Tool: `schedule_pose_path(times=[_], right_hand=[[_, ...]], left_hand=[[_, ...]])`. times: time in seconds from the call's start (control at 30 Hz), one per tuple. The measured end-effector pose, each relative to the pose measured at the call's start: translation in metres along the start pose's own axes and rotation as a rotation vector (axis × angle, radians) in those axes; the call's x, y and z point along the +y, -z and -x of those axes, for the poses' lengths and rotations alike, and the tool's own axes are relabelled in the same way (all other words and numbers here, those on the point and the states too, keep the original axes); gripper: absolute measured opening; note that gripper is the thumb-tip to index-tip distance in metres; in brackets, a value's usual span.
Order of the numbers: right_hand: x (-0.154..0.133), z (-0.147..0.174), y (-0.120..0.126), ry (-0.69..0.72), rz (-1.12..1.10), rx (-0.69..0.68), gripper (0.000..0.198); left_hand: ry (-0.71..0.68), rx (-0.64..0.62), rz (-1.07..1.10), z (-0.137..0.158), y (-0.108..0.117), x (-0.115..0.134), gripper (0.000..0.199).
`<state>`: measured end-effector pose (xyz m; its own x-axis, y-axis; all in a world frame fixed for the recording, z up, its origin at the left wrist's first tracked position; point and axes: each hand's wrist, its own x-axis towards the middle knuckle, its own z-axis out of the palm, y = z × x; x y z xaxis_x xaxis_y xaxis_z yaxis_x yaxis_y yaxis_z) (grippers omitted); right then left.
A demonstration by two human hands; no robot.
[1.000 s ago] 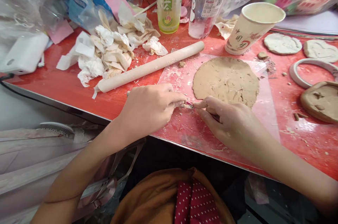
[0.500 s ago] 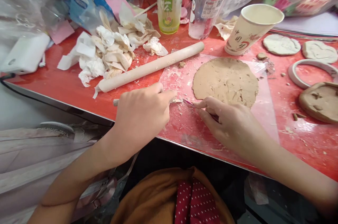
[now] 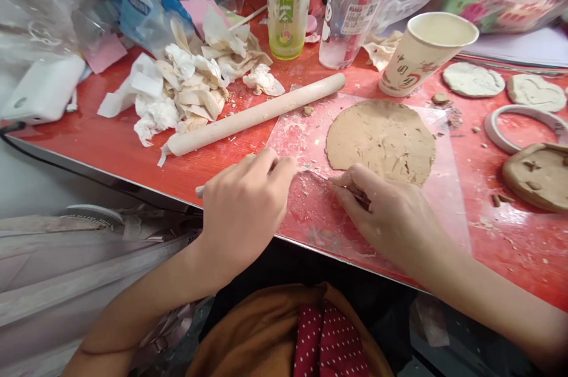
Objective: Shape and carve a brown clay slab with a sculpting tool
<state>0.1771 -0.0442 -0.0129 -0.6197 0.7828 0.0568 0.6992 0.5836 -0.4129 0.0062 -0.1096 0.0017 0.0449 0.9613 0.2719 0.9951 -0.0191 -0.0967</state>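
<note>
My left hand [image 3: 248,199] is closed near the table's front edge, wrapped round a thin pale stick; only its blunt end [image 3: 200,191] pokes out past the knuckles. In my right hand [image 3: 377,193], thumb and forefinger pinch a slim pointed tool [image 3: 320,176]. Its tip reaches toward my left fingertips, but whether it touches the stick cannot be seen. Just beyond my right hand lies a flat round slab of brown clay [image 3: 379,134] with nicks in its surface. It rests on a clear plastic sheet [image 3: 450,199] strewn with pale crumbs.
A rolling pin [image 3: 257,116] lies slantwise behind my left hand, before crumpled tissues [image 3: 186,87]. Farther back stand a bottle [image 3: 288,10], a plastic cup [image 3: 350,16] and a paper cup [image 3: 421,57]. At right are a tape ring [image 3: 501,131] and a thick clay piece [image 3: 536,179].
My left hand has shifted slightly right and its wrist has turned a little. The tool's tip in my right hand stays close to my left fingers. The view has tilted slightly.
</note>
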Motion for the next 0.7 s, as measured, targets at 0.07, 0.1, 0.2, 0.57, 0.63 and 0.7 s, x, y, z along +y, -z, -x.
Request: schedule_pose_path(times=[0.07,0.1,0.2,0.57,0.63,0.7], right_hand=[[-0.0001,0.0009,-0.0003,0.02,0.0,0.002,0.013],[-0.0007,0.001,-0.0004,0.024,0.001,0.003,0.014],[-0.0036,0.0,-0.0001,0.009,0.011,0.006,0.022],[0.0008,-0.0018,-0.0025,0.038,0.059,0.0,0.015],[0.0014,-0.0027,-0.0009,0.036,0.043,-0.028,0.013],[0.0009,-0.0039,0.0014,0.024,0.032,-0.049,0.012]], left_hand=[[0.004,0.005,0.017,-0.0004,0.0008,0.0014,0.02],[-0.011,-0.01,0.04,-0.0007,0.0014,0.0018,0.019],[-0.056,-0.07,0.061,-0.0017,0.0035,0.0013,0.014],[-0.097,-0.041,0.01,-0.0004,0.0,0.0016,0.008],[-0.082,-0.03,-0.014,0.0001,-0.0013,0.0025,0.007],[-0.084,-0.001,-0.007,0.0011,-0.0027,0.0022,0.008]])
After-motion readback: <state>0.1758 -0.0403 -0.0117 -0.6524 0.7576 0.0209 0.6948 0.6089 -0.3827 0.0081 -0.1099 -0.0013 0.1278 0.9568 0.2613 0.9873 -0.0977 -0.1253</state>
